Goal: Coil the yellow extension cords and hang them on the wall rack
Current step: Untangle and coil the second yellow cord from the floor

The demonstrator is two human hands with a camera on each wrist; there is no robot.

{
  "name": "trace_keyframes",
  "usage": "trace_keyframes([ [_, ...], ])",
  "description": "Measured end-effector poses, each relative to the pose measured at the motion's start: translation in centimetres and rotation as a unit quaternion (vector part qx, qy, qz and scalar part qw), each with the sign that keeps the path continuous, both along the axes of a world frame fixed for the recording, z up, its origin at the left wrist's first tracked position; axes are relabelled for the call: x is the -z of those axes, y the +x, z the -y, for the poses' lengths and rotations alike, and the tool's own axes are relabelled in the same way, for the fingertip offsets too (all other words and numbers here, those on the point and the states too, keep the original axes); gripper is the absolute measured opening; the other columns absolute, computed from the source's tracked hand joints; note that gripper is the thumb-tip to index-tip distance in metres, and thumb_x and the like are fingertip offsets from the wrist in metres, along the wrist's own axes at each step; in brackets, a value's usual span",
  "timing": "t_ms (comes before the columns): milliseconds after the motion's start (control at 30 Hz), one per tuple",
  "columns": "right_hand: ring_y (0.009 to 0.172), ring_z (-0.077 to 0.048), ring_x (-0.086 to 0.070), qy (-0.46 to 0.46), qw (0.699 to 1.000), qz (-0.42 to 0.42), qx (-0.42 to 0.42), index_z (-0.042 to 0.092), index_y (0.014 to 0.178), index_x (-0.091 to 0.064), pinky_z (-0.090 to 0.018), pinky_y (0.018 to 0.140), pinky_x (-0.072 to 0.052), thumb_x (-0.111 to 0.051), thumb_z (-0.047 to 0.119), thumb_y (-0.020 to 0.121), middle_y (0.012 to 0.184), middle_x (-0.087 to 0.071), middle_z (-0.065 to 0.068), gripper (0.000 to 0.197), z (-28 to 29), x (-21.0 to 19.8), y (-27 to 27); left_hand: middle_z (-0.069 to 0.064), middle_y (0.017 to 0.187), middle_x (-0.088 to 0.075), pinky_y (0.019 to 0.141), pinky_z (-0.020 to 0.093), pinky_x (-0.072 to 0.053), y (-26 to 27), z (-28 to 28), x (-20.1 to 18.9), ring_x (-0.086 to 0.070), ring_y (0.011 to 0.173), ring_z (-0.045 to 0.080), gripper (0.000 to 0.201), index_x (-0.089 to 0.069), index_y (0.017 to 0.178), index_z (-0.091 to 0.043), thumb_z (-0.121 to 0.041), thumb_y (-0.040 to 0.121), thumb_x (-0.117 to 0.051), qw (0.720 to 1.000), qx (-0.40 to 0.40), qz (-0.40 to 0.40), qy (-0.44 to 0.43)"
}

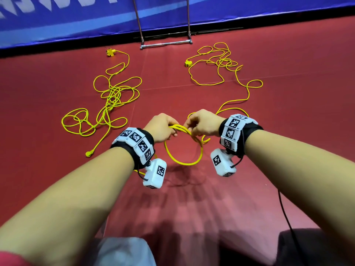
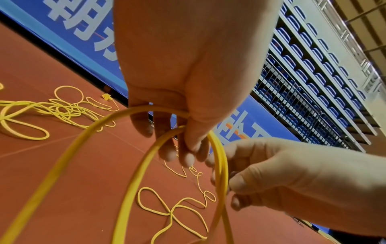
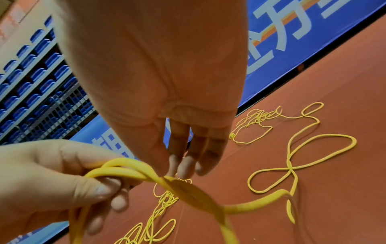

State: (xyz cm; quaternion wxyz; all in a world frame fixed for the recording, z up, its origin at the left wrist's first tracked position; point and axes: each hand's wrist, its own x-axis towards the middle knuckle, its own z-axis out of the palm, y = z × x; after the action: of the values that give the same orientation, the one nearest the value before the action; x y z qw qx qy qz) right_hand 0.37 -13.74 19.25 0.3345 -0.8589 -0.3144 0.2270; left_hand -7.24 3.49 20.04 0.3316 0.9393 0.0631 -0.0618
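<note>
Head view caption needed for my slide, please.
Both hands, left and right, gather loops of a yellow extension cord; another cord sprawls on the red floor.

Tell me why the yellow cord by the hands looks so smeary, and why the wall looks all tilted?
In the right wrist view the cord under the right hand is smeared, probably by motion blur. In the left wrist view the cord is sharper by the left hand. Both wrist cameras sit tilted and very wide, so the blue banner slants. In the head view the hands cast soft shadows on the red floor.
</note>
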Motion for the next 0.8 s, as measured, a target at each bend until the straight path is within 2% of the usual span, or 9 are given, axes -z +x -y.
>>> trace_keyframes([
  [100,0.068,-0.019,-0.056,-0.023,0.999,-0.021,0.029,0.024,0.074,-0.070,-0.037,0.065,-0.051,-0.057,-0.009,0.077,0.077,-0.068,-0.007,0.036,0.6,1.0,0.5,-0.010,0.061,-0.066,0.055,0.020,-0.042,0.0,-0.2,-0.2,-0.051,0.046,-0.004,0.029,-0.073,0.079,-0.023,0.001,0.084,-0.058,0.999,-0.009,0.022,0.030],
  [167,0.069,-0.021,-0.058,-0.021,0.998,-0.051,0.029,0.016,0.082,-0.073,-0.040,0.065,-0.055,-0.056,-0.010,0.076,0.078,-0.067,-0.011,0.031,0.9,1.1,0.4,-0.012,0.058,-0.062,0.054,0.021,-0.039,0.1,-0.2,-0.3,-0.051,0.050,0.002,0.026,-0.073,0.079,-0.023,-0.001,0.085,-0.060,0.999,-0.013,0.027,0.029],
  [233,0.068,-0.022,-0.056,-0.003,0.997,-0.073,0.017,0.011,0.091,-0.072,-0.032,0.059,-0.050,-0.060,-0.007,0.081,0.076,-0.064,-0.012,0.023,0.9,0.8,0.2,-0.014,0.054,-0.061,0.056,0.022,-0.038,0.4,-0.3,-0.2,-0.050,0.050,0.005,0.027,-0.072,0.075,-0.025,-0.001,0.085,-0.061,0.999,-0.015,0.034,0.018],
  [333,0.065,-0.024,-0.055,0.029,0.996,-0.082,0.013,0.011,0.090,-0.069,-0.025,0.052,-0.046,-0.061,-0.003,0.088,0.071,-0.062,-0.011,0.016,1.0,0.6,0.1,-0.011,0.052,-0.059,0.058,0.023,-0.040,0.4,-0.5,-0.2,-0.050,0.050,0.009,0.020,-0.071,0.074,-0.022,-0.006,0.084,-0.068,0.999,-0.020,0.035,-0.007],
  [400,0.063,-0.025,-0.056,0.036,0.995,-0.094,0.019,0.011,0.086,-0.067,-0.028,0.053,-0.049,-0.061,-0.001,0.090,0.074,-0.062,-0.014,0.014,1.3,0.7,0.2,-0.002,0.058,-0.058,0.057,0.024,-0.041,0.2,-0.3,-0.5,-0.049,0.051,0.011,0.002,-0.072,0.082,-0.012,-0.011,0.083,-0.073,0.998,-0.019,0.033,-0.055],
  [500,0.055,-0.024,-0.059,0.068,0.986,-0.140,0.065,0.008,0.082,-0.063,-0.037,0.056,-0.055,-0.062,-0.001,0.091,0.067,-0.060,-0.013,0.013,2.1,0.5,0.3,0.001,0.069,-0.064,0.052,0.022,-0.037,-0.4,0.1,-0.9,-0.055,0.052,0.006,0.006,-0.069,0.093,-0.008,-0.013,0.092,-0.066,0.989,-0.015,0.029,-0.143],
  [567,0.047,-0.017,-0.061,0.128,0.970,-0.170,0.122,0.005,0.082,-0.060,-0.029,0.046,-0.055,-0.062,-0.001,0.092,0.064,-0.059,-0.011,0.012,2.6,-0.4,0.5,0.002,0.076,-0.068,0.054,0.025,-0.038,-0.6,0.2,-1.0,-0.063,0.062,0.013,0.008,-0.065,0.096,-0.009,-0.011,0.097,-0.058,0.981,-0.012,0.022,-0.191],
  [633,0.045,-0.012,-0.062,0.203,0.942,-0.194,0.185,0.006,0.083,-0.056,-0.024,0.041,-0.051,-0.060,0.002,0.094,0.068,-0.059,-0.011,0.012,3.0,-1.5,1.0,0.004,0.079,-0.068,0.058,0.027,-0.045,-0.7,0.2,-1.0,-0.068,0.069,0.017,0.009,-0.061,0.097,-0.010,-0.010,0.100,-0.053,0.971,-0.023,0.008,-0.240],
  [800,0.047,-0.012,-0.066,0.347,0.855,-0.255,0.290,0.010,0.088,-0.045,-0.023,0.042,-0.052,-0.048,0.005,0.101,0.072,-0.052,-0.008,0.014,3.0,-2.7,2.2,0.002,0.075,-0.062,0.067,0.032,-0.053,-0.6,0.8,-1.2,-0.071,0.078,0.027,0.006,-0.054,0.100,-0.012,-0.012,0.102,-0.048,0.956,-0.014,-0.005,-0.294],
])
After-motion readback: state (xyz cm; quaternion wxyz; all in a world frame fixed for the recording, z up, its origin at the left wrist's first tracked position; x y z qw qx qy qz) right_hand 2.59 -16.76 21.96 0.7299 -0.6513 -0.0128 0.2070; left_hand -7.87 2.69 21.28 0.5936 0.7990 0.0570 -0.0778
